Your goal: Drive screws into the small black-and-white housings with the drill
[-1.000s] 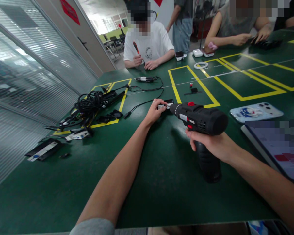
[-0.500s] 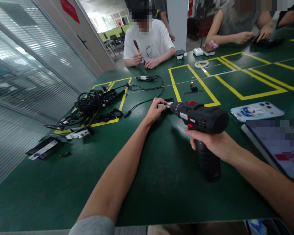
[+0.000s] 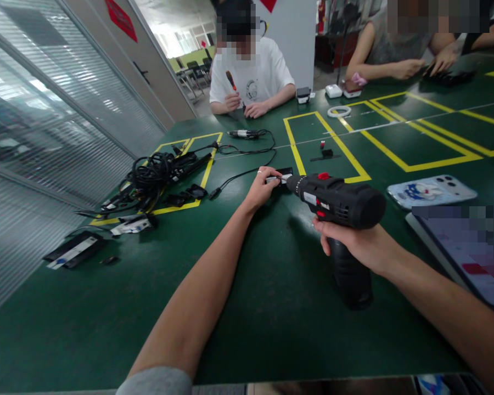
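My right hand (image 3: 349, 238) is wrapped round the grip of a black cordless drill (image 3: 333, 198) with red details. The drill points left and away from me, its bit meeting a small black and silver part (image 3: 286, 174) on the green table. My left hand (image 3: 263, 185), with a ring on one finger, pinches that part from the left side, fingertips close to the bit. Where the bit touches is partly covered by the fingers and the drill's chuck.
Left lie tangled black cables (image 3: 156, 173) and a flat black piece with a white label (image 3: 74, 249). A phone (image 3: 430, 190) and a tablet-like device (image 3: 453, 247) lie right. Across the table (image 3: 247, 329), a person (image 3: 253, 71) holds a screwdriver (image 3: 231, 81); another sits far right.
The whole view has shifted slightly, with things sitting a little lower in the picture. Both hands, the drill and the black and silver part keep their places relative to each other.
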### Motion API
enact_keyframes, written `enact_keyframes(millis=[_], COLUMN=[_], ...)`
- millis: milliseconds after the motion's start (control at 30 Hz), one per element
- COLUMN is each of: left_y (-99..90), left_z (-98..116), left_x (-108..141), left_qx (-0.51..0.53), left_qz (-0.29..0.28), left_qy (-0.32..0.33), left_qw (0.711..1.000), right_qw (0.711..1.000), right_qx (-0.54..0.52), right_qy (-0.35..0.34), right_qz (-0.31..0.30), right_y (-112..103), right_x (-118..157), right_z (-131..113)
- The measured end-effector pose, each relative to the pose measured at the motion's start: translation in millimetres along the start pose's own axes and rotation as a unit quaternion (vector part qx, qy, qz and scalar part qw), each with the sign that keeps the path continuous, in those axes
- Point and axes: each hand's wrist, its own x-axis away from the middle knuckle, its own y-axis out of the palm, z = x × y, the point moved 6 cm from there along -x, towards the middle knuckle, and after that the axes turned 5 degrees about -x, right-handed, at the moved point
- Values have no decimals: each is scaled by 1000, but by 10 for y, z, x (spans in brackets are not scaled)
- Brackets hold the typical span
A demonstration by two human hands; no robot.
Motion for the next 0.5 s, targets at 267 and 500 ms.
enact_keyframes(millis=[267, 500], left_y=[-2, 14], left_z=[-1, -19], left_x=[-1, -7], left_qx=[1, 0], left_qz=[5, 0], left_qy=[1, -6], left_qw=[1000, 1000], right_qw=[1000, 1000], right_qx=[-19, -3], right_qy=[1, -8], right_qz=[-8, -1], right_y=[9, 8], right_x=[-9, 4], right_z=[20, -26])
